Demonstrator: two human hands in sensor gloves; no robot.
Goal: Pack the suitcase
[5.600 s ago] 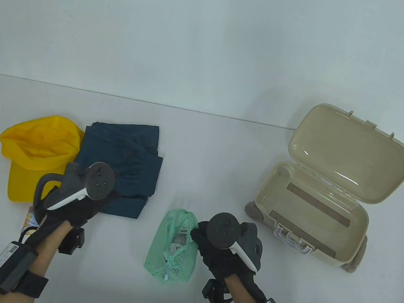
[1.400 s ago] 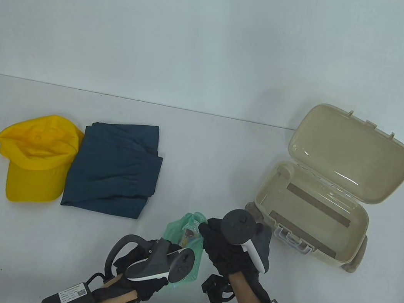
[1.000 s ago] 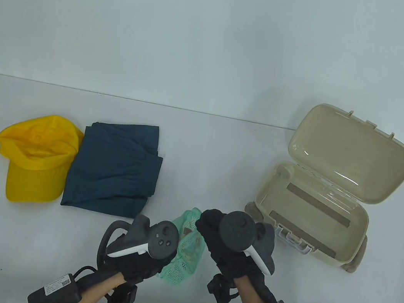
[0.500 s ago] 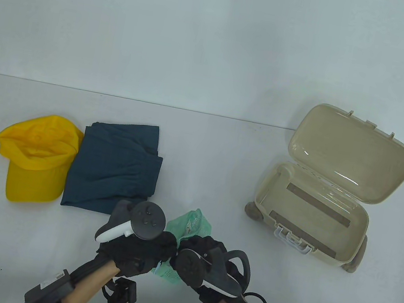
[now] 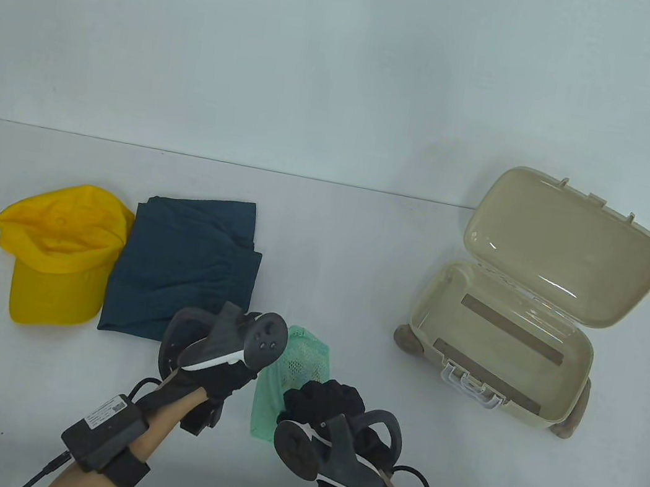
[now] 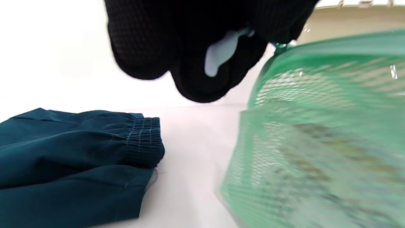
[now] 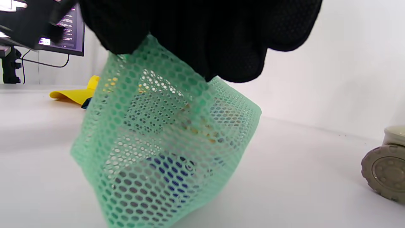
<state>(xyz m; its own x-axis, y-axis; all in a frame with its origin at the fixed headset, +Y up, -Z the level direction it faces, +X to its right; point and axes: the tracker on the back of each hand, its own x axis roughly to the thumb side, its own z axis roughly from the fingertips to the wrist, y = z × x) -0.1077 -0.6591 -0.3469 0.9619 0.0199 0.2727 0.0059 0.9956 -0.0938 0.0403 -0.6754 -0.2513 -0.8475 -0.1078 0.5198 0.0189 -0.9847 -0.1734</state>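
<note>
A green mesh bag (image 5: 299,361) with small items inside lies at the table's near middle. My right hand (image 5: 315,397) grips its near end from above and holds it up off the table; the right wrist view shows the fingers (image 7: 202,38) bunched on the mesh (image 7: 164,142). My left hand (image 5: 249,372) is at the bag's left edge. In the left wrist view its fingertips (image 6: 196,79) pinch a small pale tab (image 6: 221,53) beside the mesh (image 6: 316,142); it looks like the zipper pull. The beige suitcase (image 5: 578,357) stands open at the right.
A folded dark teal garment (image 5: 182,268) lies just left of the bag, also in the left wrist view (image 6: 79,158). A yellow cap (image 5: 56,253) lies left of it. A suitcase wheel (image 7: 384,172) is to the right of the bag.
My right hand turned over and dropped to the bag's near end. My left hand moved away from me along the bag's left edge. The bag now hangs flatter between them.
</note>
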